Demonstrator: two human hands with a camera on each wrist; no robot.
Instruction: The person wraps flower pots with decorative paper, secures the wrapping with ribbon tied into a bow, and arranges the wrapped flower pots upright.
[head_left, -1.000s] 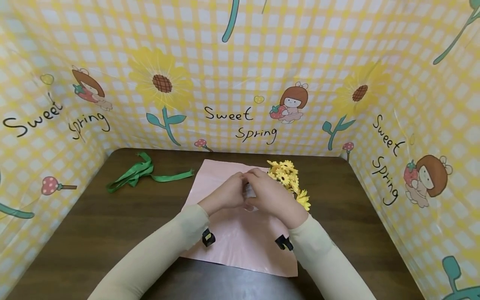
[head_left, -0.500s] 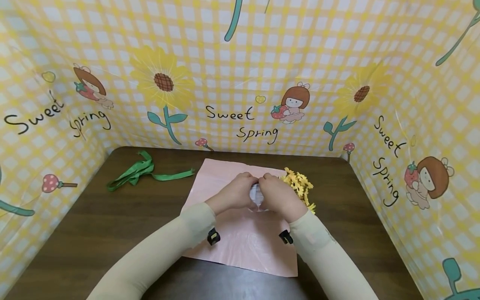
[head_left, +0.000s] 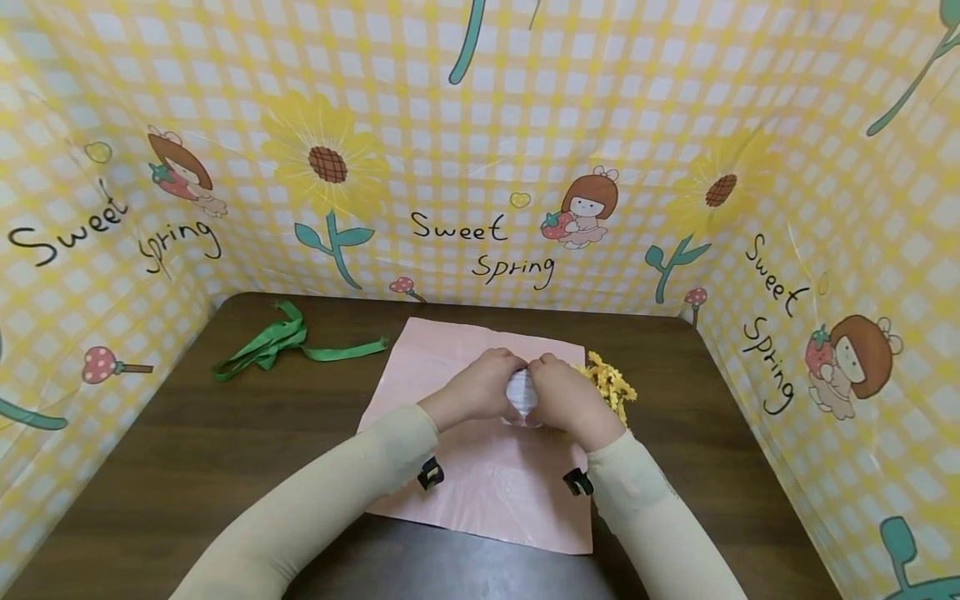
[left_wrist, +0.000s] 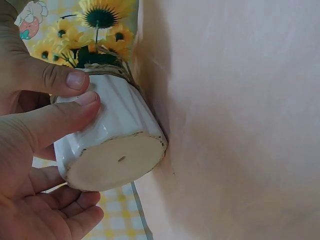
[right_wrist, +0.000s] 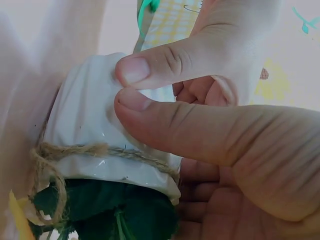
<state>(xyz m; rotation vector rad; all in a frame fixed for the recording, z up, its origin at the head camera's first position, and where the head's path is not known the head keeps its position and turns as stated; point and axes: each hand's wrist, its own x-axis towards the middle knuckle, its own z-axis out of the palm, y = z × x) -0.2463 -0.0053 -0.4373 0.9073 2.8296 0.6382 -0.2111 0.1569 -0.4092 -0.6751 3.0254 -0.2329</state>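
A white fluted flower pot lies tilted on its side over a sheet of pink paper. Its pale flat base faces the left wrist camera. Twine circles the neck, and yellow artificial flowers point to the right. My left hand grips the pot near its base, thumb on the side wall and fingers beneath. From the other side, my right hand holds it close to the neck, the two thumbs nearly touching. Both palms hide part of the pot in the head view.
A loose green ribbon lies on the dark wooden table, left of the paper. Yellow checked cloth walls in the table at the back and both sides.
Both hands and the flower pot have shifted slightly to the right, and the flowers stick out farther right. More of the white pot shows between the hands. Ribbon and paper lie as before.
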